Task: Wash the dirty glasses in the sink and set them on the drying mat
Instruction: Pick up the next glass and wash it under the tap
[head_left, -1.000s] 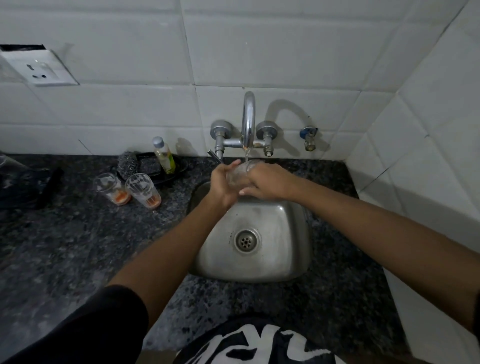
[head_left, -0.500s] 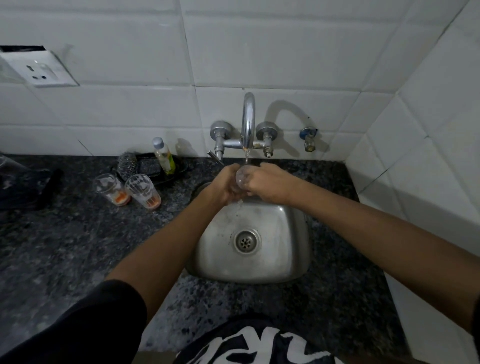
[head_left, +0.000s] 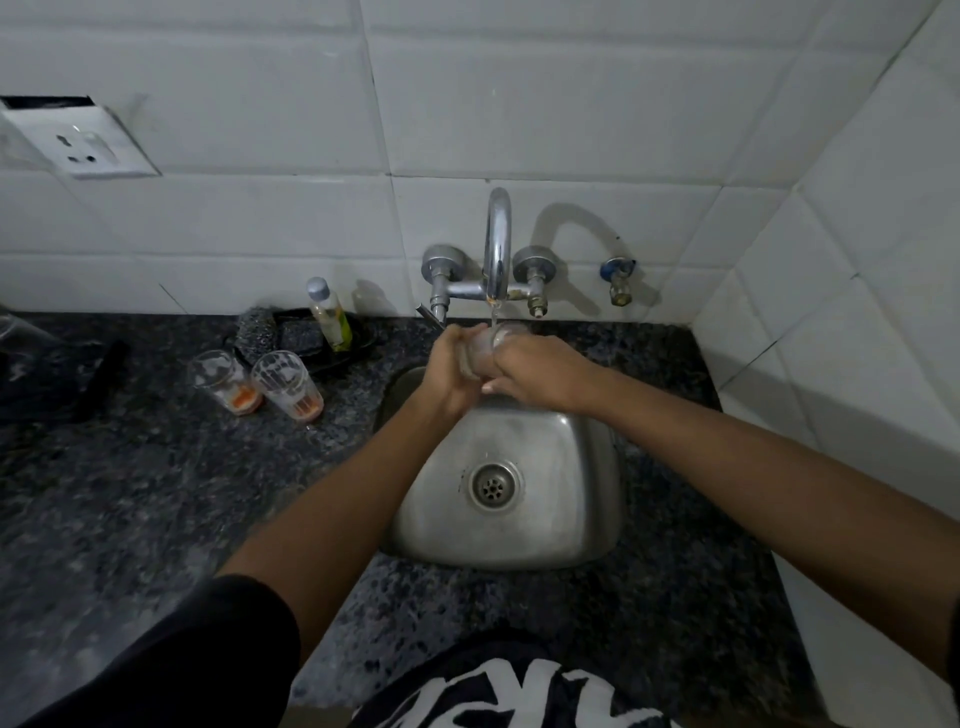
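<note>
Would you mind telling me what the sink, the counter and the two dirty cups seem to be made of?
Sink: likely stainless steel, brushed grey with soft reflections. Counter: dark speckled stone, probably polished granite. Cups: clear, so glass or possibly plastic; orange residue shows through at the base.

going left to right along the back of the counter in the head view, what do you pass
Left dirty glass → right dirty glass → soap bottle → left hand → glass under the tap → right hand
</note>
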